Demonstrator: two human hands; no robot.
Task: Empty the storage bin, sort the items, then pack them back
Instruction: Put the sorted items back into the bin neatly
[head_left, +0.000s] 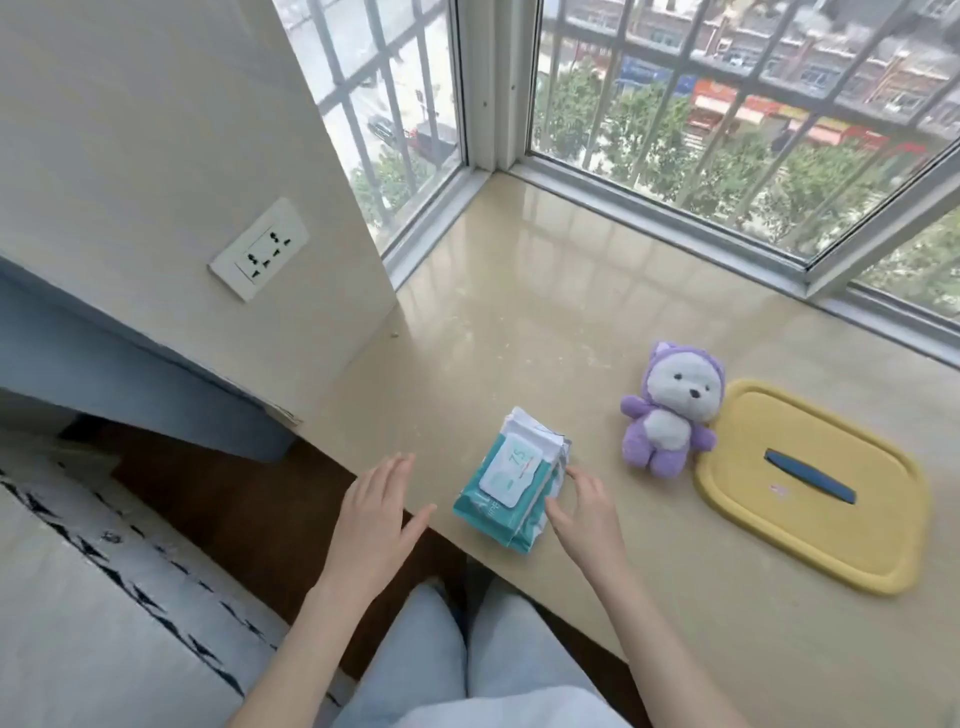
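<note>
A stack of teal and white wet-wipe packs (511, 478) lies near the front edge of the beige window sill (545, 322). My right hand (587, 514) touches the stack's right side with straight fingers. My left hand (376, 519) hovers open just left of the stack, apart from it, over the sill's edge. A purple and white plush toy (670, 410) sits upright to the right of the wipes. Beside the toy lies a yellow bin lid (810, 483) with a dark blue handle, flat on the sill. The storage bin itself is out of view.
Barred windows (727, 130) close the sill at the back and right. A wall with a white socket (260, 249) stands to the left. Below the sill are a dark wood floor, a patterned rug (104, 571) and my knees in light jeans (467, 660).
</note>
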